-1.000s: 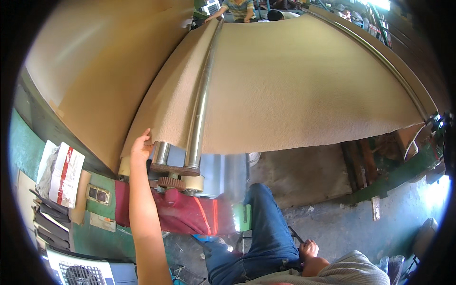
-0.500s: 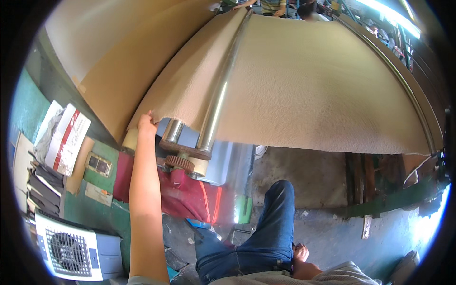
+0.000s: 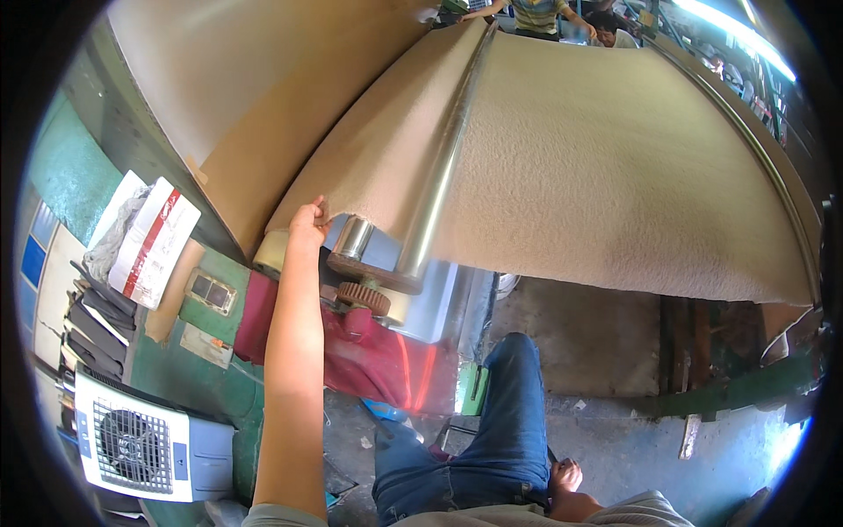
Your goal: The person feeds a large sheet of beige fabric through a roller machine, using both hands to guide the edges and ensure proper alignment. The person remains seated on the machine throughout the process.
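A wide tan sheet of fuzzy fabric (image 3: 615, 167) stretches over a long metal roller (image 3: 443, 167). My left hand (image 3: 309, 221) reaches forward at the sheet's near left edge, its fingers closed on that edge. Just right of it are a shorter metal roller end (image 3: 354, 235) and a brown gear (image 3: 363, 299). My right hand (image 3: 566, 476) hangs low beside my right thigh, away from the fabric. Its fingers are curled, and a thin dark thing shows beside them, too small to name.
A second metal bar (image 3: 746, 132) supports the sheet at right. Dark red cloth (image 3: 378, 364) drapes below the gear. A white-and-grey fan unit (image 3: 145, 448) and a white box with a red stripe (image 3: 156, 241) sit at left. Two people (image 3: 536, 16) are at the far end.
The whole view has shifted, so the scene sits farther right. My left hand stays at the fabric's edge. At the far end the people show more fully.
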